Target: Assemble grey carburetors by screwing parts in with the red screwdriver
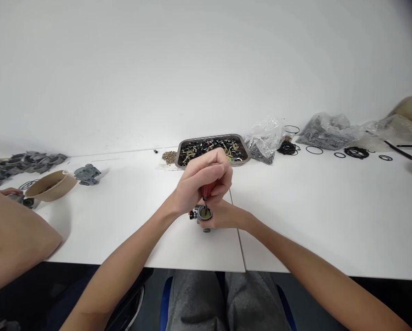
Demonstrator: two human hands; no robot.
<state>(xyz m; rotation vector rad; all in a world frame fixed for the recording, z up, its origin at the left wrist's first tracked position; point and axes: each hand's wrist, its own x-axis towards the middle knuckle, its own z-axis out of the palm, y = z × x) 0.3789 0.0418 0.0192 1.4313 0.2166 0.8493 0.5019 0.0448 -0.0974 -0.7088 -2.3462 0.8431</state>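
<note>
My left hand is closed in a fist around the red handle of a screwdriver, held upright. Its shaft points down into the round bore of a small grey metal carburetor body; a brass-coloured disc shows inside that bore. Below the fist, my right hand grips the carburetor from its right side against the white table. A black knob sticks out on the part's left. Most of the right hand's fingers are hidden behind the fist and the part.
Behind my hands stands a metal tray of black and brass parts, with small brass pieces beside it. Plastic bags and black rings lie right. Left are a tan bowl, a grey casting and another person's arm.
</note>
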